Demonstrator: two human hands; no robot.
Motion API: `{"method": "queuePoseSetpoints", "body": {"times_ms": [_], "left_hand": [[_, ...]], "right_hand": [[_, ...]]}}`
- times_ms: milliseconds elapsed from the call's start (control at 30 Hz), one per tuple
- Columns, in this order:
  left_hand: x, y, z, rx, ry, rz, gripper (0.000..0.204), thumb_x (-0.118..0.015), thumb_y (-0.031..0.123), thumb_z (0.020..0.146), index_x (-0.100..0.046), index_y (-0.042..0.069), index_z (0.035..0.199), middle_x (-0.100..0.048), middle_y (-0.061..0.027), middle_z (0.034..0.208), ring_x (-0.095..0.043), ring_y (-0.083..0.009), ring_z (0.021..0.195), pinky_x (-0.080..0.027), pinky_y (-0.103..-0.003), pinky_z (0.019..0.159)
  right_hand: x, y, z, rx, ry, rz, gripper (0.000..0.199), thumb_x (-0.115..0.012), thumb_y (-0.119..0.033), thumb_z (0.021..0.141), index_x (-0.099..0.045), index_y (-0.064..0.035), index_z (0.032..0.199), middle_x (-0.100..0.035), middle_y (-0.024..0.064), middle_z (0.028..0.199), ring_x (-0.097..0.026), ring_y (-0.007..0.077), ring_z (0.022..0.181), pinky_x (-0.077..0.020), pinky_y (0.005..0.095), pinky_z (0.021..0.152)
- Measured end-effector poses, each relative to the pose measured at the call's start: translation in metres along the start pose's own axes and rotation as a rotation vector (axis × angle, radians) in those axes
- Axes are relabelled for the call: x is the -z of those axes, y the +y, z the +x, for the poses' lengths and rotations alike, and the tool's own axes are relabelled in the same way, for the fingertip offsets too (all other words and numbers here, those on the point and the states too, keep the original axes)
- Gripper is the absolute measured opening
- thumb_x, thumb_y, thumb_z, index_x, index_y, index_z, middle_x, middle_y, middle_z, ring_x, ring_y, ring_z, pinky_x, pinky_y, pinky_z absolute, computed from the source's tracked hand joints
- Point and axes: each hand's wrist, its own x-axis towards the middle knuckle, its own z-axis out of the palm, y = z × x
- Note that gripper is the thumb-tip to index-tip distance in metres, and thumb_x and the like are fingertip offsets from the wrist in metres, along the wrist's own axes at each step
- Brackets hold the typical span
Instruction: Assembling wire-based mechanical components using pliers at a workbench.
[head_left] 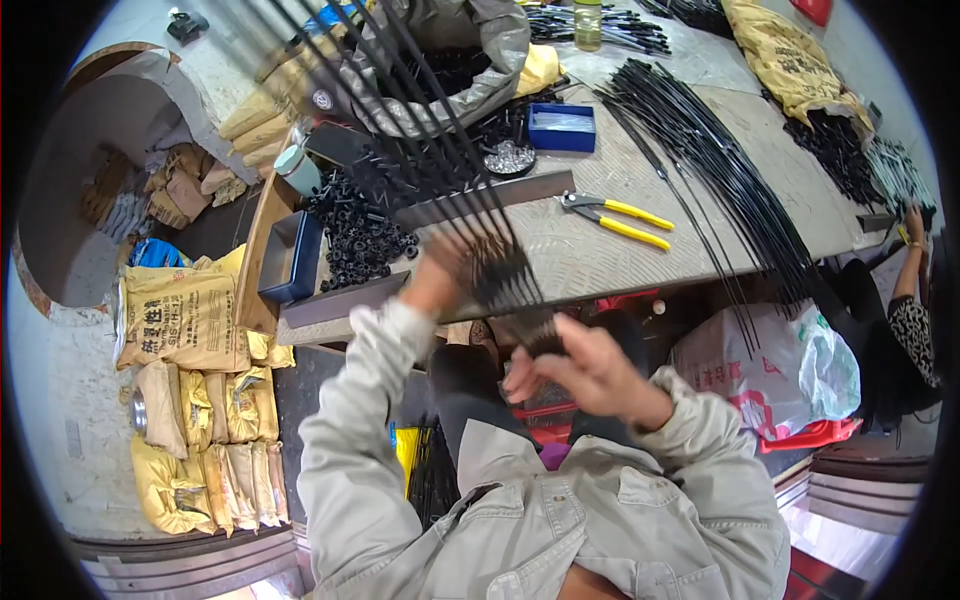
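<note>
A bundle of thin black rods (500, 268) slants over the front edge of the workbench, with its upper parts fanned out toward the upper left and blurred. My left hand (445, 270) is closed around the bundle near its lower part. Close to the rods' lower ends is my right hand (597, 372), its fingers partly bent and apart, slightly smeared by motion. Whether it touches the ends I cannot tell. Yellow-handled pliers (622, 218) lie on the bench to the right of the bundle.
Black rods (715, 165) lie on the bench (560, 225) at right, some overhanging its edge. Small black parts (365, 235), a blue box (562, 127) and a grey sack (500, 60) stand beyond. Left are paper sacks (185, 320); right, a plastic bag (725, 365) and another person's arm (912, 260).
</note>
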Motion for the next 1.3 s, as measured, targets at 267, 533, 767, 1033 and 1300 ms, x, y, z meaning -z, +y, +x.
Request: {"method": "queuePoseSetpoints", "body": {"times_ms": [267, 533, 767, 1033, 1300], "left_hand": [[0.066, -0.048, 0.057, -0.168, -0.035, 1.092, 0.065, -0.054, 0.002, 0.069, -0.038, 0.012, 0.132, -0.039, -0.008, 0.137, -0.035, -0.0209, 0.128, -0.025, -0.042, 0.104], [0.041, 0.039, -0.043, -0.134, -0.436, 0.485, 0.101, -0.062, 0.065, 0.058, -0.031, 0.008, 0.136, -0.026, -0.0148, 0.142, -0.019, -0.0297, 0.134, -0.014, -0.044, 0.107], [0.004, 0.03, -0.028, -0.154, -0.315, 0.501, 0.081, -0.063, 0.052, 0.07, -0.038, 0.005, 0.132, -0.037, -0.0118, 0.137, -0.034, -0.0294, 0.127, -0.029, -0.043, 0.102], [-0.003, 0.026, -0.034, -0.25, -0.272, 0.463, 0.053, -0.052, 0.021, 0.081, -0.04, 0.001, 0.128, -0.039, -0.0136, 0.135, -0.036, -0.0292, 0.126, -0.034, -0.04, 0.1], [0.004, 0.017, -0.03, -0.206, -0.269, 0.583, 0.071, -0.059, 0.04, 0.075, -0.036, 0.007, 0.133, -0.035, -0.0103, 0.138, -0.034, -0.0264, 0.128, -0.032, -0.04, 0.101]], "right_hand": [[0.009, 0.162, -0.003, -0.074, 0.187, -0.038, 0.015, -0.039, 0.001, 0.091, -0.048, 0.0042, 0.103, -0.061, 0.0134, 0.094, -0.063, 0.0194, 0.085, -0.0507, 0.0295, 0.076], [0.036, 0.235, -0.005, -0.085, 0.079, -0.222, 0.024, -0.041, -0.006, 0.093, -0.048, 0.0025, 0.114, -0.061, 0.0129, 0.098, -0.06, 0.0212, 0.093, -0.0473, 0.03, 0.08], [0.083, 0.22, 0.022, 0.016, -0.03, -0.86, 0.03, -0.048, -0.017, 0.088, -0.05, -0.0035, 0.115, -0.054, 0.0215, 0.108, -0.051, 0.0373, 0.101, -0.0404, 0.0421, 0.086], [0.055, 0.069, 0.017, -0.294, -0.727, -1.028, 0.023, -0.051, -0.021, 0.086, -0.058, -0.0047, 0.101, -0.062, 0.0124, 0.084, -0.061, 0.028, 0.074, -0.0493, 0.0346, 0.061], [-0.007, -0.05, 0.055, 0.883, -0.45, -0.538, 0.02, -0.057, -0.01, 0.079, -0.062, -0.0001, 0.095, -0.059, 0.0096, 0.088, -0.06, 0.0242, 0.07, -0.0514, 0.0314, 0.063]]}}
